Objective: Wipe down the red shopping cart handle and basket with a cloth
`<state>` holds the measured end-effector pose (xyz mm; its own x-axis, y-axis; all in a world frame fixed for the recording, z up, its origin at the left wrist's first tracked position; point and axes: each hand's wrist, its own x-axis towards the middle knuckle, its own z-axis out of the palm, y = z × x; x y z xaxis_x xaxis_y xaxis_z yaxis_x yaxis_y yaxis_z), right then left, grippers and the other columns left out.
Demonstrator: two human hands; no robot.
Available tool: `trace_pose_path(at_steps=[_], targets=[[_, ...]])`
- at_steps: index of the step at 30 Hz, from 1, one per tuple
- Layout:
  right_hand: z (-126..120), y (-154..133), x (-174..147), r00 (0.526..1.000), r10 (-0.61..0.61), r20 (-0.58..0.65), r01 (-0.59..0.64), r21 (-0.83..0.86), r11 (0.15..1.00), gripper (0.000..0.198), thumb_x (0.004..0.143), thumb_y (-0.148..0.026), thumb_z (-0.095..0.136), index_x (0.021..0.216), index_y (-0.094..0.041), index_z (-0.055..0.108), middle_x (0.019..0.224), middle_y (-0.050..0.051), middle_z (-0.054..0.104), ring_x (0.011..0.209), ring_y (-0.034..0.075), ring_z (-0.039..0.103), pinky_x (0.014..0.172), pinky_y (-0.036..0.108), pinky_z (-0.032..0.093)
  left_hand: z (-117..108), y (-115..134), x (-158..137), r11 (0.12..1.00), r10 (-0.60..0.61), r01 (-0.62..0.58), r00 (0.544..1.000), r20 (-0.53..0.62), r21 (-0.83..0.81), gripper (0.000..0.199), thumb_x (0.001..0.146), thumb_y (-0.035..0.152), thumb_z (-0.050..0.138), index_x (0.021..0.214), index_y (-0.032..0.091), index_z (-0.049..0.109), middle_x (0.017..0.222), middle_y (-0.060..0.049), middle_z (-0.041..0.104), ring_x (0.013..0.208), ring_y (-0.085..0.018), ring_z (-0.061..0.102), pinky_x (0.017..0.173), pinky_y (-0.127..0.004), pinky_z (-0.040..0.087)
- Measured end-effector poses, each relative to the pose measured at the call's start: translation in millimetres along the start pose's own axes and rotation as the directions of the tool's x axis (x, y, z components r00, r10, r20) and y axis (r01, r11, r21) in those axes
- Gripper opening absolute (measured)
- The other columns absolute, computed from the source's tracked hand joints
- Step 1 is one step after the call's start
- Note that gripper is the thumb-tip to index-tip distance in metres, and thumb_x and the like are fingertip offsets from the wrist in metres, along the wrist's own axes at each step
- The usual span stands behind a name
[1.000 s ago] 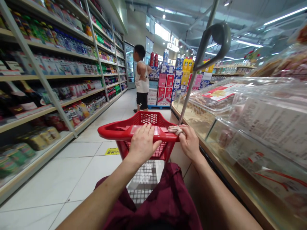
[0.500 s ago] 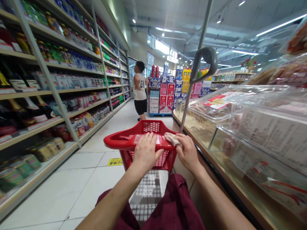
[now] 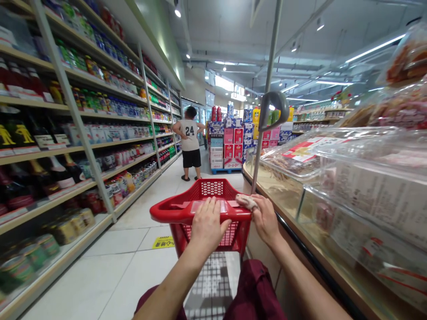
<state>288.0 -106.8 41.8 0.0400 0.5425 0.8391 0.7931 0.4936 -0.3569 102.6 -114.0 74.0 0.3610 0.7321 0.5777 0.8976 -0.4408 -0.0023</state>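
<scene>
Ahead of me is a red plastic shopping cart (image 3: 235, 242) with a mesh basket. My left hand (image 3: 207, 224) lies over the middle of its handle (image 3: 175, 214), fingers together across the top and thumb on the near side. At the handle's right end, my right hand (image 3: 266, 218) is closed on a crumpled whitish cloth (image 3: 246, 201) that touches the red plastic. The palm sides of both hands are hidden.
Drink shelves (image 3: 110, 144) line the left side. A glass-fronted food counter (image 3: 300, 200) with plastic packs runs close on the right. A pole with a grey loop (image 3: 263, 115) rises there. Farther on, a person (image 3: 191, 138) stands near stacked cartons (image 3: 230, 149).
The person ahead has turned their back toward me. My right hand and the cloth have slid slightly toward the handle's right end. The cart sits lower in view.
</scene>
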Motion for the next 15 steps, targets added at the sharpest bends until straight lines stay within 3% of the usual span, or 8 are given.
trace_pose_path(at_steps=[3, 5, 10, 13, 15], targets=[[-4, 19, 9, 0.987, 0.150, -0.051, -0.147, 0.057, 0.988, 0.028, 0.078, -0.022, 0.033, 0.096, -0.018, 0.054, 0.099, 0.008, 0.058, 0.093, 0.020, 0.052, 0.083, 0.039, 0.041, 0, -2, 1, 1.000, 0.016, -0.016, 1.000, -0.005, -0.022, 0.052, 0.075, 0.038, 0.052, 0.118, 0.008, 0.046, 0.126, -0.015, 0.046, 0.119, -0.026, 0.039, 0.100, -0.042, 0.032], [-2, 16, 8, 0.986, 0.156, -0.056, -0.153, 0.061, 0.986, 0.028, 0.078, -0.022, 0.034, 0.096, -0.018, 0.055, 0.100, 0.008, 0.058, 0.094, 0.020, 0.052, 0.083, 0.038, 0.041, -2, -9, 0, 0.998, 0.028, -0.029, 0.999, -0.021, -0.050, 0.051, 0.078, 0.036, 0.048, 0.121, 0.011, 0.044, 0.126, -0.013, 0.047, 0.118, -0.023, 0.041, 0.099, -0.040, 0.033], [21, -40, -3, 0.999, -0.045, -0.009, 0.044, -0.057, 0.997, 0.032, 0.075, -0.015, 0.039, 0.102, -0.020, 0.056, 0.107, 0.006, 0.058, 0.105, 0.020, 0.048, 0.095, 0.042, 0.030, -2, -32, -1, 0.987, -0.140, 0.144, 0.988, -0.058, 0.068, 0.042, 0.084, 0.034, 0.035, 0.116, 0.009, 0.050, 0.123, -0.013, 0.051, 0.117, -0.025, 0.042, 0.099, -0.043, 0.033], [33, -66, -4, 0.983, -0.174, 0.054, 0.177, -0.078, 0.981, 0.038, 0.075, -0.011, 0.039, 0.108, -0.021, 0.054, 0.117, 0.007, 0.054, 0.110, 0.019, 0.045, 0.097, 0.041, 0.027, -1, -39, -1, 0.983, -0.119, 0.124, 0.992, -0.043, 0.139, 0.042, 0.085, 0.032, 0.034, 0.114, 0.008, 0.051, 0.122, -0.014, 0.051, 0.117, -0.026, 0.041, 0.098, -0.042, 0.033], [32, -61, -2, 0.977, -0.195, 0.082, 0.202, -0.074, 0.977, 0.038, 0.075, -0.010, 0.038, 0.108, -0.021, 0.054, 0.118, 0.006, 0.053, 0.111, 0.018, 0.045, 0.097, 0.040, 0.026, 0, -42, -3, 0.984, -0.099, 0.105, 0.994, -0.044, 0.142, 0.044, 0.085, 0.034, 0.034, 0.115, 0.008, 0.050, 0.122, -0.014, 0.050, 0.117, -0.025, 0.042, 0.098, -0.041, 0.033]])
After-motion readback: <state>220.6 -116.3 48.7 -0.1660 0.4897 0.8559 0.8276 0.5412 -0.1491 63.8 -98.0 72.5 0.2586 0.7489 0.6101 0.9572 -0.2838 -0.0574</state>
